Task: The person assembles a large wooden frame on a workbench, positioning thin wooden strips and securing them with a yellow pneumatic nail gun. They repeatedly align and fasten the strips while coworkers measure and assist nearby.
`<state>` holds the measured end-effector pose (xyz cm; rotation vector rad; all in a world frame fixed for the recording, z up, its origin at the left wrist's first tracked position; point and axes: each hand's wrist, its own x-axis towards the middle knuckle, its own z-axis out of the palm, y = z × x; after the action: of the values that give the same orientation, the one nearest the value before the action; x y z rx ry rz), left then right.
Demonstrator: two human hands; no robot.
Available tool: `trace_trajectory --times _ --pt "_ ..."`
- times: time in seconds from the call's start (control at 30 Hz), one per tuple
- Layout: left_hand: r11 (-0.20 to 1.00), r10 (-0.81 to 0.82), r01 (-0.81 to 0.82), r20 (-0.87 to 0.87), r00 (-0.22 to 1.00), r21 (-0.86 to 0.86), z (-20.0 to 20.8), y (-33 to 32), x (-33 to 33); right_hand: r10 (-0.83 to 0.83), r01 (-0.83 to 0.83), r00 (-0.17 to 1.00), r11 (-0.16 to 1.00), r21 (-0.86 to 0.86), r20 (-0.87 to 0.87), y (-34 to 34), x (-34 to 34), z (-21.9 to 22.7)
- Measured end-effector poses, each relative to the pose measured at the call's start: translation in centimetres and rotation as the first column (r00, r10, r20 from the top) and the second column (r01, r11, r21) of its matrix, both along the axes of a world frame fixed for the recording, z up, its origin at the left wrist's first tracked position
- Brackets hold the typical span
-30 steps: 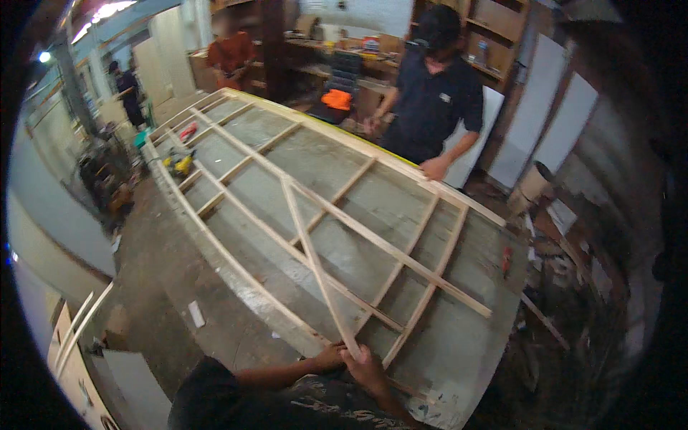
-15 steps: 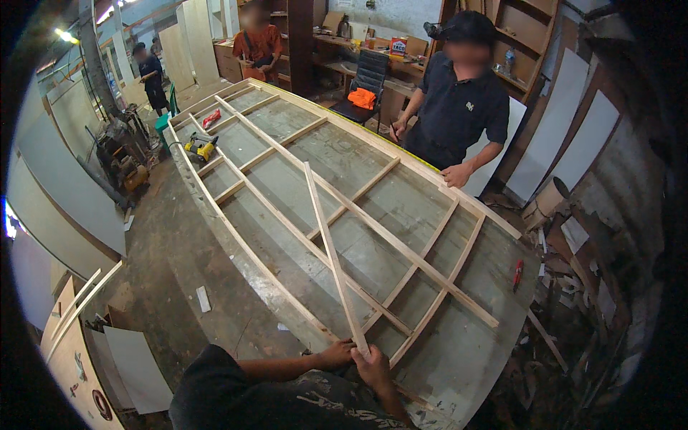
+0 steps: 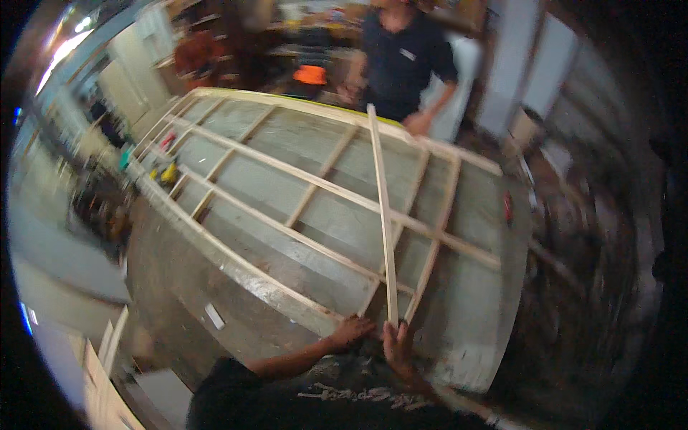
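Observation:
My right hand is closed around the near end of a loose wooden strip. The strip points away from me, crossing above a large lattice frame of pale wooden slats that lies on a grey worktable. My left hand is apart from the strip, at the near edge of the frame, with its slightly blurred fingers extended to the right. Across the table, a co-worker's hand rests at the frame's far edge, where a yellow measuring tape stretches along the slat.
A yellow power tool and a red tool lie at the frame's far left. Another red tool is near the table's right edge. The co-worker in a dark shirt stands opposite. Scraps cover the floor at right.
The strip has swung, its far end now reaching the frame's far side. My left hand has come off it and sits to its left. My view has shifted, blurring the surroundings.

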<state>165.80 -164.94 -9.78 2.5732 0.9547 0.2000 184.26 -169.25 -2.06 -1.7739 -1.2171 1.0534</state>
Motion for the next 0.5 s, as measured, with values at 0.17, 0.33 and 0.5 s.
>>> trace_trajectory --times 0.17,0.33,0.5 --pt "0.999 -0.005 0.002 0.077 0.997 0.034 1.7 0.0 0.1 -0.196 0.191 0.950 0.981 0.044 0.242 -3.0 -0.6 0.4" --pt "0.999 0.028 -0.027 0.072 0.997 -0.024 3.3 0.0 0.6 -0.231 0.255 0.956 0.960 -0.119 0.182 -4.8 -0.1 2.1" --pt "0.998 0.006 -0.010 0.068 0.998 0.058 3.1 0.1 0.3 -0.349 0.360 0.922 0.932 -0.036 0.166 -4.7 -0.3 -0.7"
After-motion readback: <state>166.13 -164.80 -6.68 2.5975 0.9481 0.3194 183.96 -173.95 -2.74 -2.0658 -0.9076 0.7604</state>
